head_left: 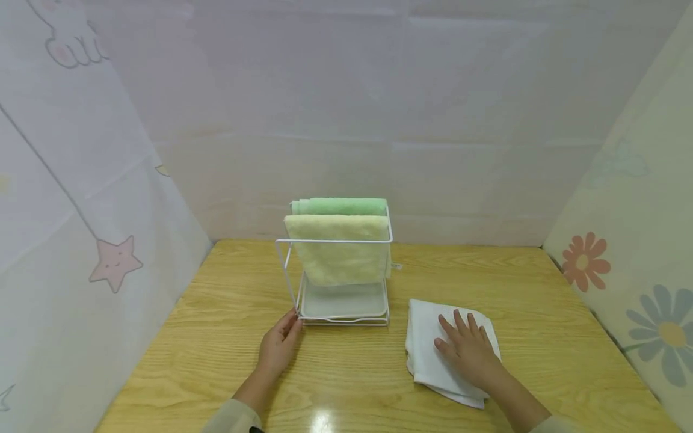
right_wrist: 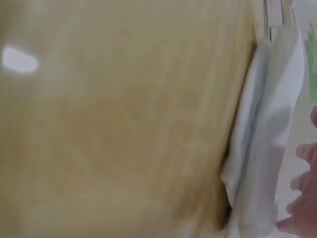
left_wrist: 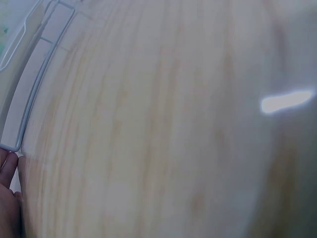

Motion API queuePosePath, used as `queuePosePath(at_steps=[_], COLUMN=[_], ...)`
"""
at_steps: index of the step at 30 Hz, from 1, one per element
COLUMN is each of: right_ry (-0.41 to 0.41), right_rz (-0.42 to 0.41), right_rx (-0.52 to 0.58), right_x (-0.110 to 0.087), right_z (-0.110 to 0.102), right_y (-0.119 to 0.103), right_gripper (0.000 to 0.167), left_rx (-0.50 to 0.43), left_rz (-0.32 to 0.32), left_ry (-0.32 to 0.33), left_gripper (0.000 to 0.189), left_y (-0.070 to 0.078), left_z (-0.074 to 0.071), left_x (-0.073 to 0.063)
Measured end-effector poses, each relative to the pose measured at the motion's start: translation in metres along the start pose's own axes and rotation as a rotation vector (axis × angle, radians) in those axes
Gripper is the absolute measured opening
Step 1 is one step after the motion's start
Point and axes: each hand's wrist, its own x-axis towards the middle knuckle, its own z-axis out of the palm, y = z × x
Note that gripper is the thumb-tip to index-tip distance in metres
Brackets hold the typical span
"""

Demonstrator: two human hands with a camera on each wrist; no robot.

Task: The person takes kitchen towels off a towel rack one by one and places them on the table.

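A white wire towel rack (head_left: 344, 323) stands at the middle of the table. Over its bars hang a folded yellow towel (head_left: 341, 255) and, behind that, a green towel (head_left: 346, 206). My left hand (head_left: 278, 346) holds the rack's front left corner between thumb and fingers; the left wrist view catches only part of this hand (left_wrist: 9, 198) at its edge. To the right lies a folded white towel (head_left: 428, 337), several layers thick. My right hand (head_left: 470, 353) rests on top of it with fingers spread. In the right wrist view, fingertips (right_wrist: 299, 182) show over the white towel (right_wrist: 272, 129).
A white tray (head_left: 343, 299) sits in the rack's base, below the towels. The wooden table (head_left: 189, 361) reaches back to a pale cloth backdrop (head_left: 400, 120). Patterned cloth walls (head_left: 639, 252) close in both sides. A small tag (head_left: 397, 266) sticks out beside the yellow towel.
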Motion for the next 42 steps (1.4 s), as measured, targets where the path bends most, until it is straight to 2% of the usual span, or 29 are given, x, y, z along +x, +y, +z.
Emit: queuePosePath(at_steps=[5, 9, 14, 19, 23, 29, 38, 42], right_ry=[0.002, -0.060, -0.118, -0.137, -0.127, -0.135, -0.093, -0.079], right_rz=[0.048, 0.107, 0.215, 0.245, 0.253, 0.249, 0.168, 0.137], right_rx=[-0.050, -0.049, -0.018, 0.006, -0.007, -0.007, -0.046, -0.046], right_x=[-0.017, -0.027, -0.032, -0.030, -0.023, -0.011, 0.004, 0.008], right_z=[0.010, 0.022, 0.033, 0.035, 0.032, 0.020, -0.001, -0.011], right_y=[-0.017, -0.029, -0.040, -0.039, -0.026, 0.006, 0.056, 0.076], right_gripper=[0.065, 0.069, 0.072, 0.075, 0.076, 0.079, 0.077, 0.075], left_rx=[0.006, 0.008, 0.003, 0.007, 0.020, 0.023, 0.028, 0.039], left_rz=[-0.002, -0.007, -0.004, 0.011, 0.019, 0.010, 0.016, 0.050], left_ry=[0.006, 0.019, 0.010, 0.010, 0.011, 0.018, 0.016, 0.036], left_gripper=[0.043, 0.043, 0.043, 0.043, 0.043, 0.043, 0.043, 0.042], left_y=[0.001, 0.000, -0.003, -0.002, -0.001, -0.001, -0.002, -0.002], left_z=[0.001, 0.002, 0.002, 0.000, 0.000, 0.001, 0.002, 0.002], left_x=[0.000, 0.001, 0.002, 0.001, 0.001, 0.000, 0.001, -0.001])
